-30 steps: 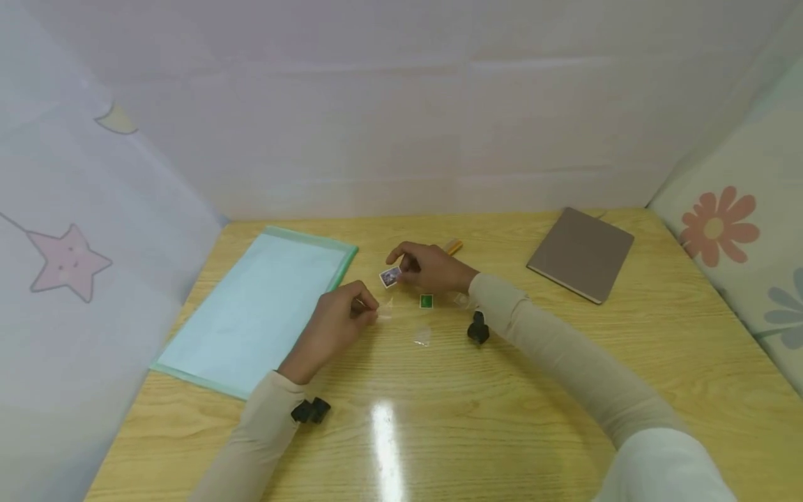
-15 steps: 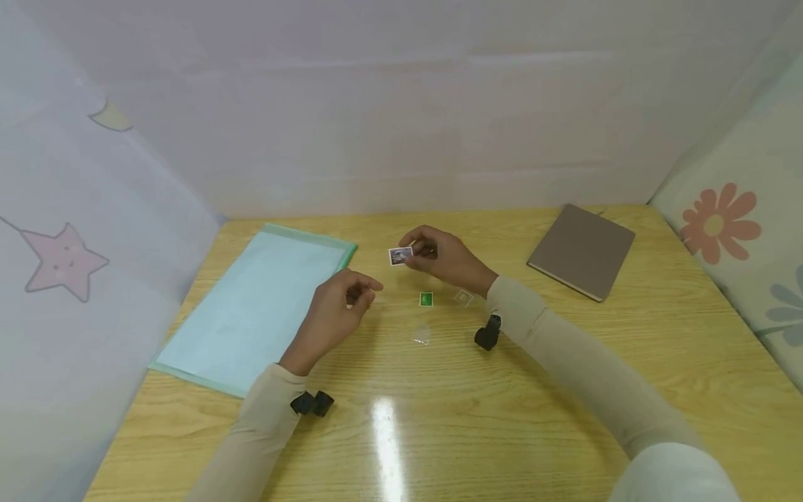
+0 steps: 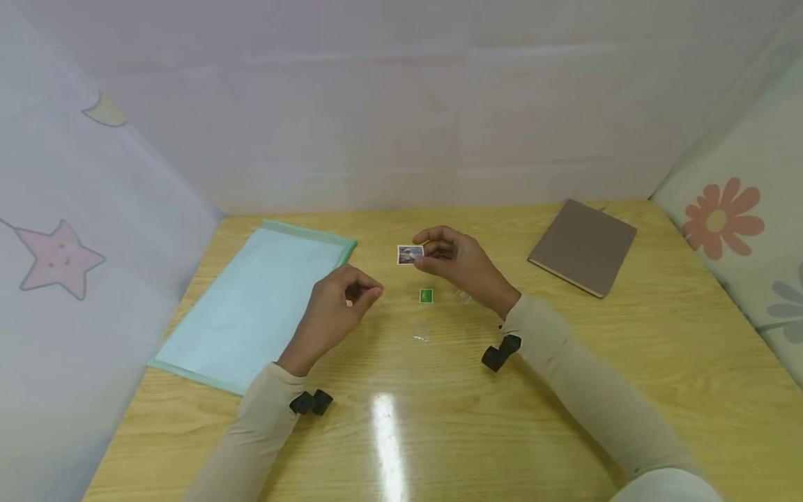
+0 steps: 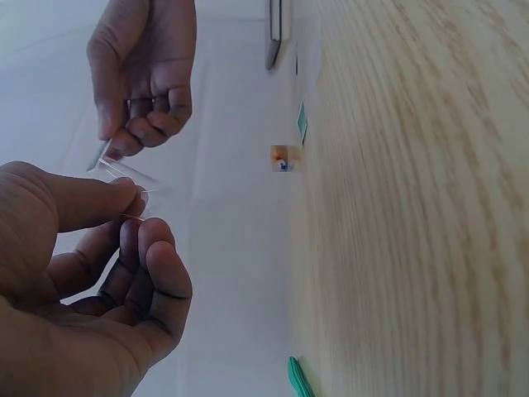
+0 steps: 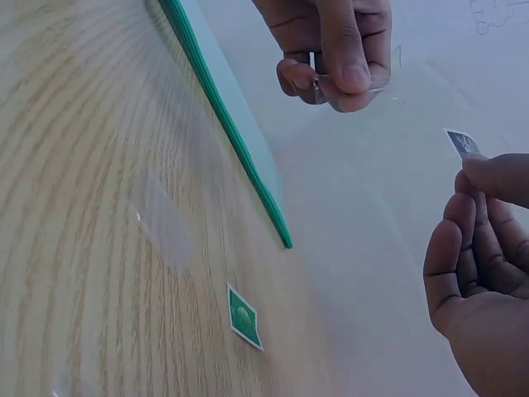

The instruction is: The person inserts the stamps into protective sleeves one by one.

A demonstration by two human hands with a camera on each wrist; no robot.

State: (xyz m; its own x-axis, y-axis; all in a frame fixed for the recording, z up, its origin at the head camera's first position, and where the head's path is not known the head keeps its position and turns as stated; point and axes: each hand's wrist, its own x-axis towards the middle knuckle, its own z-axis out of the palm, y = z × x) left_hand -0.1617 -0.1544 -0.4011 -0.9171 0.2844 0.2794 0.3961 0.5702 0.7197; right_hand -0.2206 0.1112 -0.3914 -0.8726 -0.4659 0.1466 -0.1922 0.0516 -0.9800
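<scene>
My right hand (image 3: pixel 461 265) pinches a postage stamp (image 3: pixel 408 255) with a dark picture and white border between thumb and fingertip, raised above the table. In the right wrist view, the stamp (image 5: pixel 464 144) sticks out past the thumb. My left hand (image 3: pixel 339 307), a little left and nearer, pinches a small clear plastic sleeve (image 5: pixel 378 84) that barely shows in the head view. A green stamp (image 3: pixel 426 296) lies on the table between and below the hands. Another clear plastic sleeve (image 3: pixel 421 333) lies nearer the front, and a further clear piece (image 3: pixel 463 297) sits below the right hand.
A pale blue folder (image 3: pixel 251 307) with a green edge lies at the left. The brown notebook (image 3: pixel 583 247) is at the back right. A small orange and blue item (image 4: pixel 285 158) stands beyond the hands in the left wrist view. Fabric walls (image 3: pixel 401 139) border the table.
My right hand has drawn away from the left hand, back and to the right, carrying the stamp, which has turned more level. The left hand has shifted only slightly.
</scene>
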